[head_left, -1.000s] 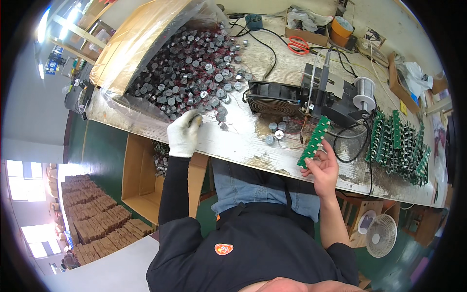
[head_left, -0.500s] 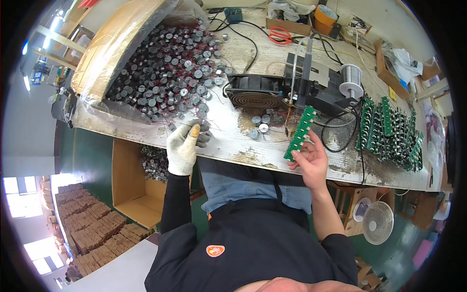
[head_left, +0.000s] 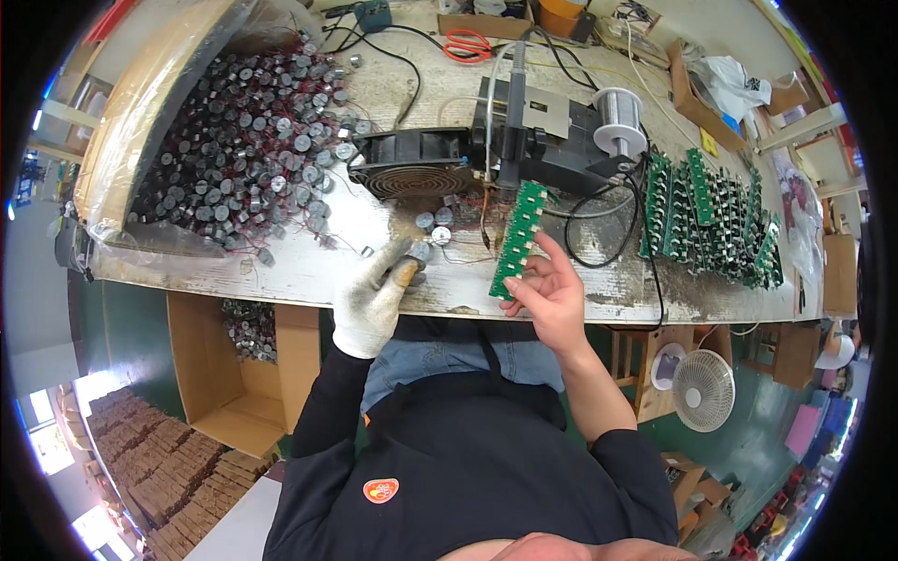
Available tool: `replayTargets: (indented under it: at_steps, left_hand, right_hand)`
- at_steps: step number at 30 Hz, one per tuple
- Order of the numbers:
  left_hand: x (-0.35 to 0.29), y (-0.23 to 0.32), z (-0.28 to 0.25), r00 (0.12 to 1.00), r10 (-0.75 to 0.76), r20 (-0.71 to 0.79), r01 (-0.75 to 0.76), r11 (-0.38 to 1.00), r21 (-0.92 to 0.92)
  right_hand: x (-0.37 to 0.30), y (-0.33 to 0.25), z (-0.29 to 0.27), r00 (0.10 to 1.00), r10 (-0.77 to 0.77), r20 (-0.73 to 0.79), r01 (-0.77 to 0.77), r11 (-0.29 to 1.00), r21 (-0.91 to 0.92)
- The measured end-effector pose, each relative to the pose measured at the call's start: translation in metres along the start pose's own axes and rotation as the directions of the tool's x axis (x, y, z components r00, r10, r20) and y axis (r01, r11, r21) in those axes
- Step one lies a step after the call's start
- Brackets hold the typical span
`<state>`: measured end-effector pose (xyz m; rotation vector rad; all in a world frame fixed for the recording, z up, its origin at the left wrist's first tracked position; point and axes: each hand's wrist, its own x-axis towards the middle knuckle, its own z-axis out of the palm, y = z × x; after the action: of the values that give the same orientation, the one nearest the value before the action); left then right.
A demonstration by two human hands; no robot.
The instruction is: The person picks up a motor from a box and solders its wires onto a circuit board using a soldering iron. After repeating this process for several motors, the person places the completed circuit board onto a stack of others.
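Note:
My left hand [head_left: 369,304] wears a white glove with darkened fingertips and an orange-brown patch on the thumb. Its thumb and fingers close around a small round grey component [head_left: 418,251] at the table's front. Just beyond it lie several like components [head_left: 441,235] with thin wires. My bare right hand [head_left: 550,290] pinches the lower end of a long green circuit board [head_left: 519,241], tilted and raised over the table edge. Small pale parts line the board's right side. A large heap of round grey components with red wires [head_left: 248,140] spreads over the left of the table.
A black fan [head_left: 412,161] and a dark machine with a solder wire spool [head_left: 618,120] stand behind the board. Cables loop beside them. Rows of green boards [head_left: 706,224] lie at right. Red-handled scissors [head_left: 466,45] rest at the back. Below left is an open carton [head_left: 238,393].
My left hand has moved right, from beside the heap to the small group of components, and its fingers now meet one. The right hand keeps the board; the whole view has shifted.

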<state>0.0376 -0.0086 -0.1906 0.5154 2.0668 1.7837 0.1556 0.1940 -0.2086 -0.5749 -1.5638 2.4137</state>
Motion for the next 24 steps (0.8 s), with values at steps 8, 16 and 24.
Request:
replayTargets:
  at_steps: [8, 16, 24]
  left_hand:
    - [-0.004, 0.006, 0.03, 0.939, -0.313, 0.141, 0.34, 0.905, -0.255]
    - [0.001, 0.012, 0.044, 0.979, -0.136, 0.153, 0.131, 0.991, 0.041]
    - [0.011, 0.008, 0.049, 0.947, -0.245, 0.21, 0.261, 0.964, -0.053]
  right_hand:
    - [0.0, -0.001, 0.005, 1.0, 0.011, 0.028, -0.012, 1.0, 0.029]
    - [0.0, -0.001, 0.004, 0.999, -0.002, 0.053, 0.0, 0.999, 0.037]
    - [0.003, 0.001, 0.002, 0.998, 0.003, 0.056, -0.007, 0.997, 0.076]
